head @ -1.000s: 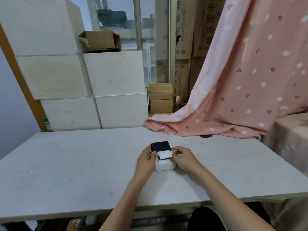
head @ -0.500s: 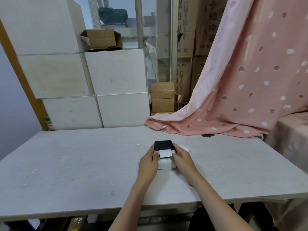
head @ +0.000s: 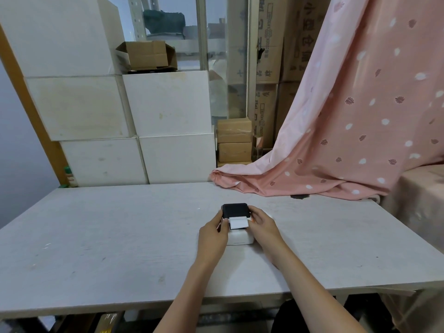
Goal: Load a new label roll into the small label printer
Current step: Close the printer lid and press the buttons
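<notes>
While both forearms reach forward from the near edge of the white table [head: 101, 236], the person's hands close in on a small label printer [head: 237, 227] that sits near the table's middle, slightly to the right. The left hand [head: 212, 237] lies against the printer's left side, palm turned inward, its fingers curled around the white body and its thumb up near the black lid [head: 235, 210]. The right hand [head: 263, 224] mirrors it on the right side, wrist low on the table, fingertips touching the lid's right edge and the corner of the white label strip [head: 238, 223] that shows just below the lid. Both hands grip the printer lightly between them; neither lifts it off the surface. Behind it, a pink patterned cloth [head: 348, 131] drapes onto the table's far right corner, well apart from the printer, and white boxes [head: 165, 104] stand stacked beyond the far edge.
</notes>
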Motion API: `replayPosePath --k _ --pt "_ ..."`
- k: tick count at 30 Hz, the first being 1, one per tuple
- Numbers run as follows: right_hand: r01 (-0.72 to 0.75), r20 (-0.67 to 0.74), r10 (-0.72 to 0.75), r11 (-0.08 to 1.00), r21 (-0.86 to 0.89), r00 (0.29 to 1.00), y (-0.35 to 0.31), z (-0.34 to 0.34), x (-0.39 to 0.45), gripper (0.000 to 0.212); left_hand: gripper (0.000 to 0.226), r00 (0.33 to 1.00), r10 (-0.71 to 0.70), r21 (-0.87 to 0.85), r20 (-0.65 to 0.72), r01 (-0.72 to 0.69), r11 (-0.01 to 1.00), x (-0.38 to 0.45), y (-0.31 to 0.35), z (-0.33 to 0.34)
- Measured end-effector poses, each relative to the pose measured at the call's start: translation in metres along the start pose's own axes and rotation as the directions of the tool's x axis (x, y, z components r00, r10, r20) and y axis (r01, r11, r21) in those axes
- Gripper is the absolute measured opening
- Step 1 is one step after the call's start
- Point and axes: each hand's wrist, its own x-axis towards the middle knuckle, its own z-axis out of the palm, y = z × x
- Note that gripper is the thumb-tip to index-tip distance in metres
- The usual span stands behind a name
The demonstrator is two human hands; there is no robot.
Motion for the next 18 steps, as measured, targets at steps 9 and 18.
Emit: replayPosePath --k 9,18 --pt "-0.013 0.032 0.012 1.000 0.020 0.999 -0.005 0.000 0.001 0.051 0.039 1.000 -0.024 0.009 -0.006 0.024 1.000 -0.001 0.003 -0.001" --pt "0.035 0.038 -0.034 0.999 -0.038 0.999 0.003 -0.007 -0.008 0.046 0.041 1.000 -0.015 0.060 0.009 0.014 0.998 -0.002 0.004 -0.001"
